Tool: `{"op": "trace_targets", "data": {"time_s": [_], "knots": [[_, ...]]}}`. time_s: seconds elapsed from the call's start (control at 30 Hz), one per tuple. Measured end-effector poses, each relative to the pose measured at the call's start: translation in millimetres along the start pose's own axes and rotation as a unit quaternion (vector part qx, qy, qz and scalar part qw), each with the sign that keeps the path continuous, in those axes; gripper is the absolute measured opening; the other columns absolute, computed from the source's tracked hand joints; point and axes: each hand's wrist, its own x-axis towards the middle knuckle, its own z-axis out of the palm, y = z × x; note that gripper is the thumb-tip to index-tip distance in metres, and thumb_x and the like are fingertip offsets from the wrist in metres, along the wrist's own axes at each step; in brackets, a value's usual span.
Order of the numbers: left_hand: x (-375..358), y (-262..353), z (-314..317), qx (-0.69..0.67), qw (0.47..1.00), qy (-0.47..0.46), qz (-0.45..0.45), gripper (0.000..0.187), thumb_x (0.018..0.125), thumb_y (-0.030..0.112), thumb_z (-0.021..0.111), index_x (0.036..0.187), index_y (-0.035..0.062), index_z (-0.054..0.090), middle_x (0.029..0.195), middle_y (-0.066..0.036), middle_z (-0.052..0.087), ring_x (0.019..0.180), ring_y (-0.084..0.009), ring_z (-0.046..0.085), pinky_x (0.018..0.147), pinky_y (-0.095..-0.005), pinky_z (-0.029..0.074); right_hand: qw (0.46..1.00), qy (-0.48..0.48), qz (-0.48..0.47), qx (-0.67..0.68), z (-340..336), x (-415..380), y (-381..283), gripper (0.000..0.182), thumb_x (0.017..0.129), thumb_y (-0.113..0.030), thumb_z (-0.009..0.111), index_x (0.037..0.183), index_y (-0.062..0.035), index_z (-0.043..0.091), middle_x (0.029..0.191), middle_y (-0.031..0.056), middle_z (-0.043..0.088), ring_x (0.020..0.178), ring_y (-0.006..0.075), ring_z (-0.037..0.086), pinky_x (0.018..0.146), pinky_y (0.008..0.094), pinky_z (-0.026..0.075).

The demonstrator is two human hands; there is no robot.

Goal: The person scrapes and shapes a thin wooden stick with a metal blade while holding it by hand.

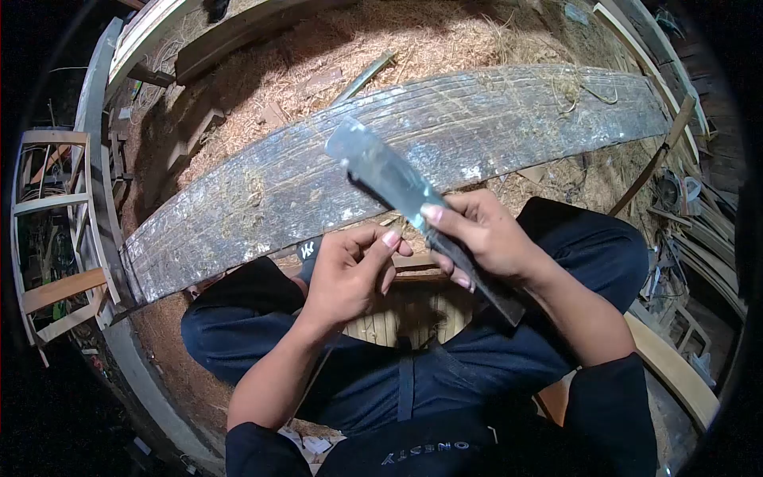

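Observation:
My right hand (pixel 483 234) is wrapped around the dark handle of a broad-bladed knife (pixel 380 168). Its grey blade points up and to the left, above the near edge of a long weathered wooden board (pixel 445 131), and its handle end reaches down toward my right knee. Just left of the knife, my left hand (pixel 350 266) has its fingers curled in and the thumb pressed toward them. Anything between those fingertips is too small or hidden to make out. The board lies across in front of my crossed legs, with stringy fibre shavings on it.
Wood shavings (pixel 469 40) cover the ground beyond the board. A slatted wooden frame (pixel 56 203) stands at the left. Curved wooden strips (pixel 711 258) pile up at the right, near a stick (pixel 652 159) leaning by the board's end. Slats (pixel 413 314) show between my legs.

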Motion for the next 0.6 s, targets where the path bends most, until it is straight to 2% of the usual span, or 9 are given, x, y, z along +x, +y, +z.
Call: {"op": "trace_targets", "data": {"time_s": [0.1,0.17,0.2,0.23,0.33,0.37,0.43,0.5,0.6], "knots": [[4,2,5,-0.006,1.000,-0.004,-0.005,0.027,0.103,0.018,0.054,0.092,-0.0039,0.067,0.057,-0.001,0.056,0.048,-0.0055,0.048,0.045,-0.0227,0.034,0.998,-0.069,-0.001,-0.007,8,-1,10,0.032,0.103,-0.028,0.052,0.094,-0.0007,0.066,0.061,0.0037,0.060,0.043,0.0093,0.055,0.039,0.0249,0.044],[3,0,3,-0.011,1.000,-0.002,-0.001,0.028,0.103,0.018,0.053,0.092,-0.0034,0.067,0.058,-0.002,0.057,0.048,-0.0057,0.047,0.045,-0.0228,0.034,1.000,-0.010,0.002,-0.024,3,-2,-3,0.033,0.104,-0.028,0.052,0.093,0.0006,0.065,0.062,0.0036,0.060,0.043,0.0095,0.054,0.040,0.0245,0.044],[0,10,3,0.007,0.999,-0.004,-0.042,0.029,0.103,0.018,0.052,0.090,-0.0033,0.067,0.058,-0.002,0.057,0.048,-0.0058,0.047,0.045,-0.0231,0.033,1.000,-0.014,-0.001,0.000,1,0,-1,0.033,0.103,-0.028,0.052,0.092,0.0006,0.065,0.062,0.0036,0.060,0.043,0.0096,0.054,0.040,0.0246,0.044],[-1,9,2,0.006,0.999,-0.004,-0.039,0.029,0.103,0.018,0.052,0.090,-0.0033,0.067,0.058,-0.002,0.057,0.048,-0.0058,0.047,0.045,-0.0231,0.033,1.000,-0.016,-0.004,0.019,-1,1,0,0.033,0.103,-0.028,0.053,0.092,0.0006,0.065,0.062,0.0036,0.060,0.043,0.0097,0.054,0.040,0.0246,0.044],[4,-3,2,0.009,1.000,-0.007,0.013,0.031,0.104,0.021,0.052,0.089,-0.0019,0.065,0.057,-0.002,0.056,0.048,-0.0059,0.047,0.045,-0.0231,0.033,0.998,-0.058,0.012,0.009,8,0,9,0.033,0.103,-0.028,0.053,0.091,0.0010,0.064,0.062,0.0047,0.060,0.042,0.0098,0.054,0.039,0.0253,0.042],[2,-4,1,0.011,1.000,-0.006,0.009,0.031,0.104,0.021,0.052,0.089,-0.0019,0.065,0.057,-0.002,0.056,0.048,-0.0059,0.047,0.045,-0.0231,0.033,0.999,-0.016,0.006,-0.027,5,-2,3,0.033,0.103,-0.028,0.053,0.092,0.0013,0.064,0.062,0.0048,0.061,0.042,0.0099,0.054,0.039,0.0252,0.043],[1,5,4,0.009,1.000,-0.011,-0.015,0.030,0.104,0.021,0.052,0.089,-0.0018,0.065,0.057,-0.002,0.056,0.048,-0.0062,0.047,0.046,-0.0231,0.033,0.999,-0.020,-0.026,0.024,-3,4,1,0.033,0.103,-0.028,0.053,0.093,0.0010,0.064,0.063,0.0046,0.061,0.042,0.0099,0.055,0.039,0.0250,0.043],[4,-7,2,-0.006,1.000,-0.008,0.007,0.031,0.104,0.022,0.052,0.088,-0.0009,0.065,0.057,-0.002,0.055,0.048,-0.0059,0.046,0.046,-0.0226,0.033,0.999,-0.050,0.011,-0.011,6,-2,3,0.034,0.103,-0.030,0.052,0.093,0.0005,0.065,0.063,0.0046,0.061,0.042,0.0098,0.054,0.038,0.0248,0.043],[2,-8,-2,0.004,1.000,-0.008,-0.014,0.032,0.104,0.023,0.052,0.087,-0.0008,0.064,0.056,-0.001,0.055,0.048,-0.0056,0.046,0.046,-0.0219,0.033,1.000,-0.019,-0.014,0.010,2,1,3,0.033,0.103,-0.028,0.052,0.094,0.0004,0.065,0.062,0.0042,0.061,0.043,0.0094,0.054,0.039,0.0246,0.043]]}}
